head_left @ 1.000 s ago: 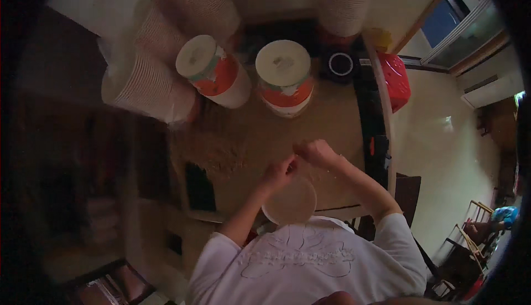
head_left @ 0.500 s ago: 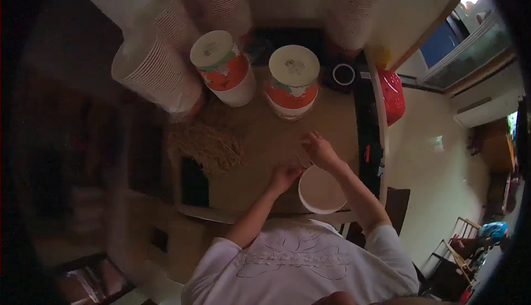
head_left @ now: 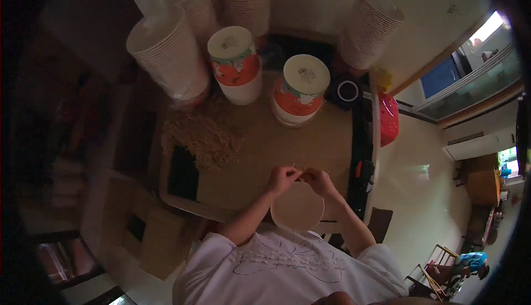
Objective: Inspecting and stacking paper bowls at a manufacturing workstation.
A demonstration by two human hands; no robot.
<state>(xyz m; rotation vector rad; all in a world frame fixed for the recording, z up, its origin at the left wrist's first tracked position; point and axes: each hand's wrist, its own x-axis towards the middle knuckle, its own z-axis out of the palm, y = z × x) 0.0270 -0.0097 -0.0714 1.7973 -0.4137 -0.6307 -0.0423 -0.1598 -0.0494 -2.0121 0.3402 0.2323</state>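
Observation:
My left hand (head_left: 284, 180) and my right hand (head_left: 319, 183) meet at the far rim of a white round tub (head_left: 298, 210). The fingertips of both are pinched closed and nearly touching. Something small and thin lies between them, too dim to make out. Held close to my shirt at the table's near edge, the tub shows its pale round face. To the left on the table lies a loose heap of tan, stringy fibre (head_left: 207, 136), apart from my hands.
Two white tubs with orange and green bands, the left one (head_left: 235, 67) and the right one (head_left: 301, 92), stand beyond my hands. Tall stacks of white tubs (head_left: 168, 56) rise at the back. A dark round object (head_left: 347, 91), an orange-and-black tool (head_left: 362, 171) and a red container (head_left: 389, 118) are rightward.
My right hand has come down and in to meet my left at the tub's rim. The tub has shifted left and nearer to me. The whole view has turned slightly.

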